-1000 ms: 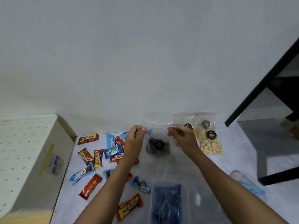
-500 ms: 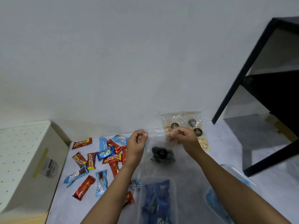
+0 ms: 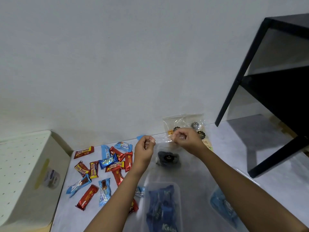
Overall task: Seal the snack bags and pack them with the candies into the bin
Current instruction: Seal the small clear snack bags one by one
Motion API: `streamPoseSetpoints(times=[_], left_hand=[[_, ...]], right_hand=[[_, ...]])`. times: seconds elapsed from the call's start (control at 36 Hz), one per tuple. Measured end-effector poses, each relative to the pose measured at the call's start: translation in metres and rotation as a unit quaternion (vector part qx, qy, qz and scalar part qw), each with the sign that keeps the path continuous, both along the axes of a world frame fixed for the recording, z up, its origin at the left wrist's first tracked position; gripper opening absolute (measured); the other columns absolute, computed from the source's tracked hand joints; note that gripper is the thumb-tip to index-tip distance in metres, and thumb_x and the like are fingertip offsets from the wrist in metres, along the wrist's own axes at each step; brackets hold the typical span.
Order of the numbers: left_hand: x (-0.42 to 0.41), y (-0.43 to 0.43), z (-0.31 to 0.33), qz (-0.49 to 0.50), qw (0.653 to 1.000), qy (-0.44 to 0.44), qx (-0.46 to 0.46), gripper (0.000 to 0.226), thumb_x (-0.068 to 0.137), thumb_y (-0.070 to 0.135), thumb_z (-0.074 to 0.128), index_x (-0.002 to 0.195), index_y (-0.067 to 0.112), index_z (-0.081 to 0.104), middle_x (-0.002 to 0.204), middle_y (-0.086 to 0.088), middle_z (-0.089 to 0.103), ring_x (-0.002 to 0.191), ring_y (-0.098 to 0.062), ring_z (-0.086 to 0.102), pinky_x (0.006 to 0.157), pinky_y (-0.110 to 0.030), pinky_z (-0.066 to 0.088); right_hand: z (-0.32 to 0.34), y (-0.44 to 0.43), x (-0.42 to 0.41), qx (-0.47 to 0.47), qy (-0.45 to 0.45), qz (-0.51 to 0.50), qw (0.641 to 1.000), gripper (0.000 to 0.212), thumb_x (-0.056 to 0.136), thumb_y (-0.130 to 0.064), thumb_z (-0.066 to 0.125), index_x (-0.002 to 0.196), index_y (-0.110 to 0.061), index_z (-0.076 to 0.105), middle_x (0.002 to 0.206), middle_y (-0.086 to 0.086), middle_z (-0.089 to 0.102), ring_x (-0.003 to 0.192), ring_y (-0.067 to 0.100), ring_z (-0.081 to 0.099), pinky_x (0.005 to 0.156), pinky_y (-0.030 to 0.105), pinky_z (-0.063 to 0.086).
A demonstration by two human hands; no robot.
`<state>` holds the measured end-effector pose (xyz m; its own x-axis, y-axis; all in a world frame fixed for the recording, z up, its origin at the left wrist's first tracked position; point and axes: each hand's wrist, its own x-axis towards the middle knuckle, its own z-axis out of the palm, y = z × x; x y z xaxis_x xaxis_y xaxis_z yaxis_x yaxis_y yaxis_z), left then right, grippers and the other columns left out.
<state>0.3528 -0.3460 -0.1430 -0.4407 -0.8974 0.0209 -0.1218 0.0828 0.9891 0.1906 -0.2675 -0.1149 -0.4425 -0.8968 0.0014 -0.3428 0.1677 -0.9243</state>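
Note:
I hold a clear snack bag with dark snacks and a black label upright over the table. My left hand pinches the left end of its top strip, and my right hand pinches the strip further right. Behind my right hand stand two more clear snack bags against the wall, partly hidden. Several red and blue wrapped candies lie scattered to the left. A clear plastic bin near me holds blue candy packs.
A white perforated box stands at the left edge of the table. A black shelf frame rises at the right. A clear lid over blue packs lies right of the bin, under my right forearm.
The view has swung left and down slightly. Both hands stay pinched on the bag's top strip, and my right hand has slid a little closer along it.

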Motion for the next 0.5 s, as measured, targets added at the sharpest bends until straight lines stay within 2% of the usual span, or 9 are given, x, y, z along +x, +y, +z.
streamPoseSetpoints(times=[0.08, 0.14, 0.19, 0.25, 0.36, 0.42, 0.47, 0.5], left_hand=[[0.000, -0.001, 0.002, -0.007, 1.000, 0.002, 0.026, 0.008, 0.092, 0.006, 0.052, 0.086, 0.008, 0.056, 0.080, -0.001, 0.057, 0.076, -0.011, 0.054, 0.067, -0.008, 0.044], [0.001, -0.002, 0.002, -0.020, 0.999, 0.005, 0.044, 0.006, 0.092, 0.006, 0.052, 0.092, 0.005, 0.058, 0.081, 0.000, 0.058, 0.075, -0.007, 0.057, 0.068, -0.005, 0.046], [0.002, -0.004, 0.001, -0.038, 0.998, 0.000, 0.044, 0.010, 0.092, 0.006, 0.052, 0.096, 0.002, 0.060, 0.082, 0.000, 0.060, 0.071, 0.000, 0.059, 0.068, -0.005, 0.046], [0.001, -0.006, 0.001, -0.046, 0.998, -0.007, 0.043, 0.012, 0.092, 0.005, 0.051, 0.098, 0.001, 0.061, 0.084, 0.000, 0.061, 0.075, -0.003, 0.059, 0.069, -0.006, 0.046], [0.000, -0.010, 0.003, -0.052, 0.997, -0.022, 0.043, 0.011, 0.091, 0.002, 0.051, 0.092, 0.003, 0.062, 0.084, 0.000, 0.063, 0.078, -0.011, 0.060, 0.071, -0.009, 0.049], [0.001, -0.011, 0.004, -0.065, 0.997, -0.030, 0.040, 0.010, 0.092, 0.003, 0.051, 0.091, 0.003, 0.062, 0.083, 0.000, 0.062, 0.078, -0.011, 0.060, 0.070, -0.009, 0.048], [0.002, -0.011, 0.004, -0.076, 0.996, -0.034, 0.030, 0.012, 0.092, 0.004, 0.050, 0.094, -0.001, 0.061, 0.083, -0.003, 0.061, 0.077, -0.010, 0.059, 0.069, -0.008, 0.047], [0.002, -0.012, 0.003, -0.078, 0.996, -0.036, 0.023, 0.013, 0.093, 0.004, 0.050, 0.096, -0.003, 0.061, 0.084, -0.004, 0.061, 0.076, -0.009, 0.058, 0.069, -0.007, 0.047]], right_hand=[[0.001, -0.002, -0.005, 0.038, 0.040, 0.007, 0.998, 0.019, 0.079, -0.010, 0.067, 0.065, -0.022, 0.064, 0.071, -0.004, 0.065, 0.065, 0.002, 0.057, 0.065, 0.018, 0.046], [0.003, -0.004, -0.007, 0.093, 0.082, 0.022, 0.992, 0.022, 0.075, -0.018, 0.069, 0.056, -0.028, 0.062, 0.062, -0.014, 0.061, 0.062, 0.003, 0.053, 0.065, 0.026, 0.044], [0.009, -0.006, -0.003, 0.150, 0.129, 0.052, 0.979, 0.028, 0.073, -0.024, 0.069, 0.047, -0.030, 0.057, 0.048, -0.017, 0.053, 0.056, 0.004, 0.046, 0.059, 0.025, 0.038], [0.016, -0.008, 0.005, 0.174, 0.178, 0.059, 0.967, 0.034, 0.075, -0.028, 0.068, 0.045, -0.025, 0.052, 0.047, -0.013, 0.049, 0.057, 0.006, 0.045, 0.055, 0.023, 0.032], [0.025, -0.014, 0.017, 0.191, 0.267, 0.052, 0.943, 0.027, 0.080, -0.032, 0.063, 0.059, -0.024, 0.050, 0.065, -0.010, 0.052, 0.076, 0.016, 0.051, 0.078, 0.029, 0.034], [0.024, -0.017, 0.018, 0.196, 0.283, 0.052, 0.937, 0.026, 0.080, -0.029, 0.061, 0.058, -0.024, 0.048, 0.062, -0.010, 0.051, 0.076, 0.016, 0.050, 0.090, 0.034, 0.035], [0.024, -0.019, 0.018, 0.187, 0.282, 0.055, 0.939, 0.031, 0.078, -0.025, 0.061, 0.053, -0.022, 0.043, 0.055, -0.010, 0.046, 0.071, 0.016, 0.049, 0.093, 0.035, 0.035], [0.025, -0.019, 0.018, 0.181, 0.274, 0.058, 0.943, 0.031, 0.078, -0.024, 0.062, 0.053, -0.021, 0.044, 0.054, -0.009, 0.045, 0.070, 0.016, 0.048, 0.088, 0.031, 0.036]])
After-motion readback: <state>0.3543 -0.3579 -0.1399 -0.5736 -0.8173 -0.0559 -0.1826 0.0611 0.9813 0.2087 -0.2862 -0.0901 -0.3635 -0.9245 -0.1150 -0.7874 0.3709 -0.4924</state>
